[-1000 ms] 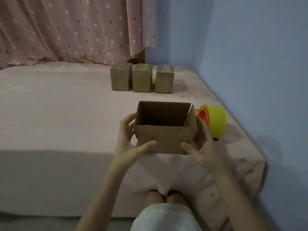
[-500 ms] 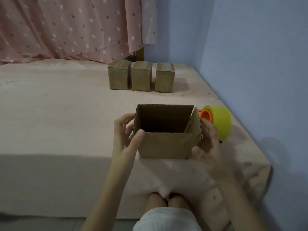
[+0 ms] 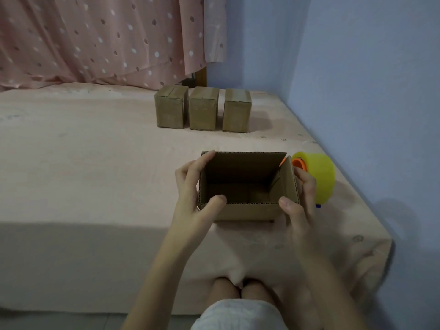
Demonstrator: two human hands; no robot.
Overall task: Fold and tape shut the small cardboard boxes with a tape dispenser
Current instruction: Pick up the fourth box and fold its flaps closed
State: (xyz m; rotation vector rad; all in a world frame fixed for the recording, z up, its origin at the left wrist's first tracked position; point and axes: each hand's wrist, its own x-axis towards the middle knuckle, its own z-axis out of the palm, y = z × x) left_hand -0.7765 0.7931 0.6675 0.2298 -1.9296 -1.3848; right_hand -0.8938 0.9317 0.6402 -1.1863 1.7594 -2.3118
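An open cardboard box (image 3: 247,211) sits near the front edge of the pink bed (image 3: 95,175), its top open and the inside visible. My left hand (image 3: 192,186) grips its left wall, thumb on the near rim and fingers over the far left corner. My right hand (image 3: 301,203) grips the right wall, thumb at the near right corner. A yellow tape roll on an orange dispenser (image 3: 319,177) lies just right of the box, partly behind my right hand.
Three closed, taped cardboard boxes (image 3: 202,110) stand in a row at the back of the bed. A dotted pink curtain (image 3: 95,39) hangs behind. A blue wall (image 3: 369,91) runs along the bed's right side. My knees (image 3: 238,289) are below the bed's front edge.
The box has come down from a tilted, lifted pose to sit flat on the bed. My thumbs moved from its front face up to the near rim.
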